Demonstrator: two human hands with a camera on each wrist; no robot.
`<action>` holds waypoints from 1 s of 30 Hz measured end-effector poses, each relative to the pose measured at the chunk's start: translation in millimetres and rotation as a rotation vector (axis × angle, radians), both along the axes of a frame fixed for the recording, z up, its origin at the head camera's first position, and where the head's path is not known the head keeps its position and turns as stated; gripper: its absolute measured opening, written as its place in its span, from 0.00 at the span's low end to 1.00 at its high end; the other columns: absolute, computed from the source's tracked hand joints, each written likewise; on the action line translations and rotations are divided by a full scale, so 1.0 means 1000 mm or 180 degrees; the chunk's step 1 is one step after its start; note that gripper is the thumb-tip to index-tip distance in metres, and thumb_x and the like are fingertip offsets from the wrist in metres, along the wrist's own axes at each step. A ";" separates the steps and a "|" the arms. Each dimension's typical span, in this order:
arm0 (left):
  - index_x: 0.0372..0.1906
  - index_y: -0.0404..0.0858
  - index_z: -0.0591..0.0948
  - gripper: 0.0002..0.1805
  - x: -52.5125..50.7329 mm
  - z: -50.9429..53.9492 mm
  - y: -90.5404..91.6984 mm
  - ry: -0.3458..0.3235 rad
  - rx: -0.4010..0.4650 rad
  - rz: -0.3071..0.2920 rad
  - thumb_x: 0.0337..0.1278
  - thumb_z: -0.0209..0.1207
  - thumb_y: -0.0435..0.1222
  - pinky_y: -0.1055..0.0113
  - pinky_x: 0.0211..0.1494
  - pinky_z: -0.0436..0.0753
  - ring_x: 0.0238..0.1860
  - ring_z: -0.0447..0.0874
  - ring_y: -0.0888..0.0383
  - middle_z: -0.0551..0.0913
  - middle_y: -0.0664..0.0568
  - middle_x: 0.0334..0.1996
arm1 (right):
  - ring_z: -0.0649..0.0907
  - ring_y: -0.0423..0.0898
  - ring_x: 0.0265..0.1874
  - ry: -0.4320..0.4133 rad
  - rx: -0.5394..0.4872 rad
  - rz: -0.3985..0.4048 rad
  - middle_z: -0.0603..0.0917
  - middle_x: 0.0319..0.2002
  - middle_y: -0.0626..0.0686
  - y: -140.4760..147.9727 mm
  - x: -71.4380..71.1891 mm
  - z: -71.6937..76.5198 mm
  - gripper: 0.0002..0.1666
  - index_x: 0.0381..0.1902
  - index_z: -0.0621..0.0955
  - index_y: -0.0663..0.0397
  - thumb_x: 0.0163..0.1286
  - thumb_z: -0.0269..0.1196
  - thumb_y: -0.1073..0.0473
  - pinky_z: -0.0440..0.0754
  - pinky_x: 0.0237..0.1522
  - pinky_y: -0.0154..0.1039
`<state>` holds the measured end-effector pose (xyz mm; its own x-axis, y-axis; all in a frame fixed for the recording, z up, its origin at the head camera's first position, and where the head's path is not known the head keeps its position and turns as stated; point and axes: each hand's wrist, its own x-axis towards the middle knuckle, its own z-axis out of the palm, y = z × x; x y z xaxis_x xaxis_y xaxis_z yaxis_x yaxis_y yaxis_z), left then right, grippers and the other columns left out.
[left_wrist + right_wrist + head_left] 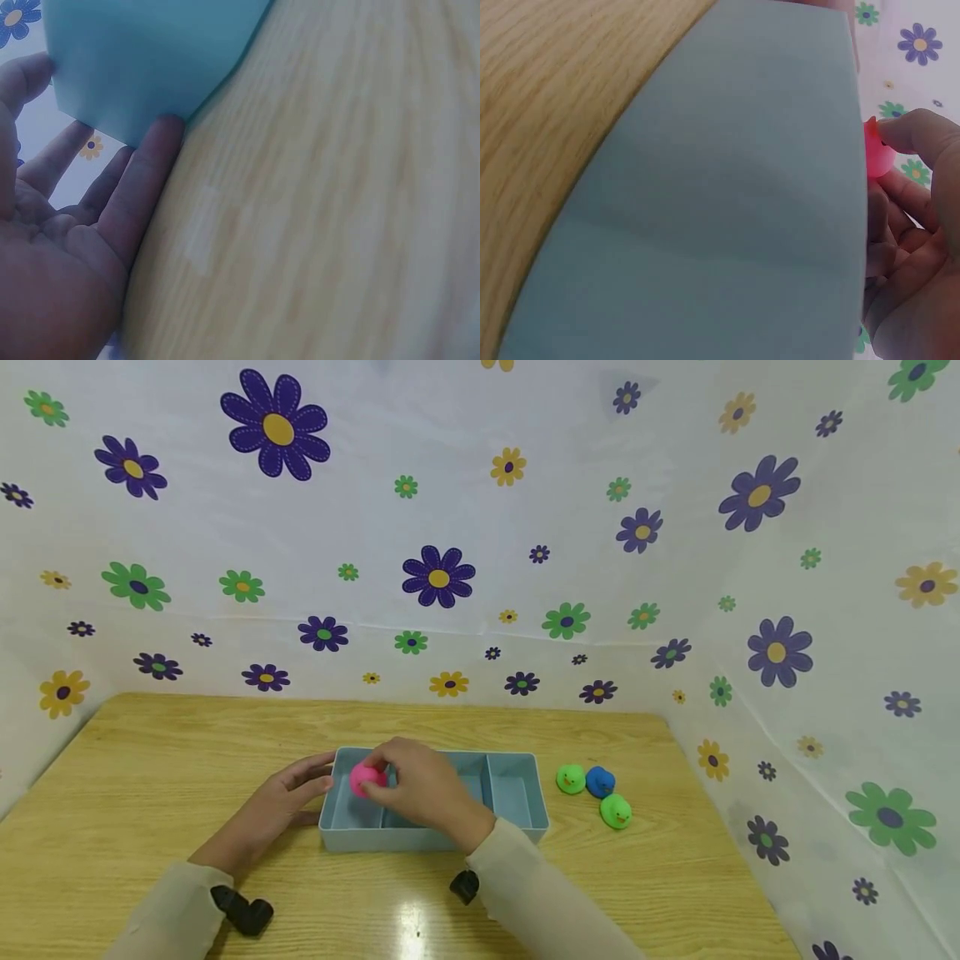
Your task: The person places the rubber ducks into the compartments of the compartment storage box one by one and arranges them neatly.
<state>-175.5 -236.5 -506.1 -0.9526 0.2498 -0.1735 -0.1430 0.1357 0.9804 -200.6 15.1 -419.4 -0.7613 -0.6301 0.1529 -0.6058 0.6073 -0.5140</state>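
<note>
Between thumb and fingers my right hand [427,783] pinches a pink rubber duck [366,779] over the left compartment of a blue-grey divided box [420,840]. In the right wrist view the duck [878,152] shows beyond the box's side wall [727,165], its lower part hidden. Fairly straight fingers of my left hand [279,806] touch the left end of the box. The left wrist view shows those fingertips [163,129] against the end wall [150,60].
Right of the box sit two green rubber ducks, one farther back [571,779] and one nearer [616,812], with a blue duck [601,782] by them. The wooden table [225,727] meets a flower-printed cloth [360,518] behind and at the sides.
</note>
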 end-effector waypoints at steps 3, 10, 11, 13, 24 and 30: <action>0.82 0.42 0.59 0.36 0.000 -0.001 0.000 0.0028 0.0013 -0.0011 0.79 0.54 0.50 0.48 0.61 0.84 0.74 0.65 0.34 0.62 0.36 0.77 | 0.82 0.37 0.38 -0.0034 0.0089 0.0004 0.84 0.43 0.39 -0.004 0.001 -0.002 0.14 0.50 0.87 0.46 0.71 0.70 0.48 0.78 0.38 0.24; 0.82 0.42 0.59 0.35 -0.001 -0.002 0.000 0.0051 0.0023 -0.0016 0.79 0.54 0.49 0.49 0.61 0.85 0.73 0.67 0.35 0.63 0.36 0.77 | 0.83 0.39 0.39 -0.0002 0.0163 0.0096 0.85 0.42 0.40 -0.011 0.001 -0.009 0.13 0.50 0.86 0.47 0.72 0.69 0.50 0.77 0.38 0.23; 0.82 0.42 0.59 0.35 -0.002 -0.002 0.000 0.0056 0.0024 -0.0020 0.79 0.54 0.49 0.49 0.61 0.85 0.73 0.67 0.35 0.62 0.36 0.77 | 0.84 0.39 0.39 -0.0013 0.0155 0.0103 0.85 0.42 0.40 -0.012 0.001 -0.011 0.13 0.50 0.86 0.47 0.72 0.69 0.51 0.77 0.38 0.23; 0.82 0.42 0.59 0.35 -0.002 -0.002 0.000 0.0062 0.0035 -0.0026 0.79 0.53 0.49 0.50 0.60 0.85 0.72 0.67 0.35 0.62 0.36 0.77 | 0.84 0.39 0.39 -0.0029 0.0167 0.0100 0.85 0.42 0.40 -0.014 0.000 -0.013 0.12 0.50 0.86 0.47 0.72 0.69 0.51 0.77 0.37 0.23; 0.82 0.41 0.58 0.35 -0.002 0.000 -0.002 0.0068 0.0076 -0.0072 0.80 0.53 0.49 0.53 0.59 0.86 0.72 0.68 0.38 0.62 0.36 0.77 | 0.79 0.33 0.35 -0.0014 0.0296 0.0033 0.85 0.40 0.39 -0.018 -0.003 -0.019 0.09 0.47 0.86 0.44 0.71 0.70 0.51 0.76 0.34 0.24; 0.82 0.41 0.59 0.35 -0.001 -0.001 -0.002 0.0039 0.0049 -0.0054 0.80 0.53 0.48 0.52 0.59 0.86 0.72 0.68 0.36 0.62 0.35 0.77 | 0.77 0.32 0.32 -0.0186 0.0413 -0.0103 0.84 0.37 0.37 -0.021 -0.004 -0.022 0.09 0.46 0.86 0.43 0.70 0.71 0.50 0.76 0.33 0.26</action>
